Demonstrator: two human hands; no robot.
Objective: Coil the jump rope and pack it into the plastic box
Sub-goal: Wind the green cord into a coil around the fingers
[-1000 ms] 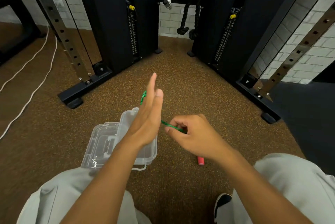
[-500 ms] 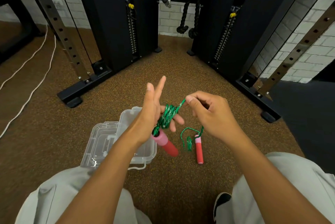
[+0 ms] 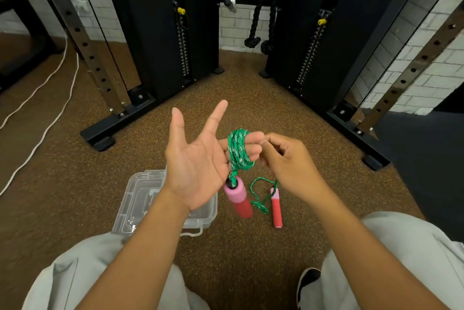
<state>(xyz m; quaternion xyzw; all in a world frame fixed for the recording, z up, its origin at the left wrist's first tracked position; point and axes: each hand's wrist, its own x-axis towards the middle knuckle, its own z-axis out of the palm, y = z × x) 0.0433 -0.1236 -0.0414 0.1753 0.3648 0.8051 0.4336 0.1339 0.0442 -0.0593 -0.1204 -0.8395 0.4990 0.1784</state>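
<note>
The green jump rope (image 3: 238,150) is wound in several turns around the outstretched lower fingers of my left hand (image 3: 198,159), whose palm faces up with thumb and forefinger spread. One pink and red handle (image 3: 238,196) hangs from that coil below the palm. My right hand (image 3: 288,161) pinches the rope just right of the coil. A loose loop of rope (image 3: 258,199) trails down to the second handle (image 3: 276,209) lying on the floor. The clear plastic box (image 3: 140,204) sits open on the floor under my left wrist, partly hidden by my arm.
I sit on a brown speckled gym floor (image 3: 251,99) with my grey-trousered knees at the bottom. Black cable-machine columns (image 3: 155,33) and their base feet (image 3: 108,134) stand ahead on both sides. A white cord (image 3: 50,114) runs along the floor at left.
My left hand has turned palm-up, showing the coil on its fingers. My right hand has come down close to the coil, still pinching the rope. The hanging handle swings slightly.
</note>
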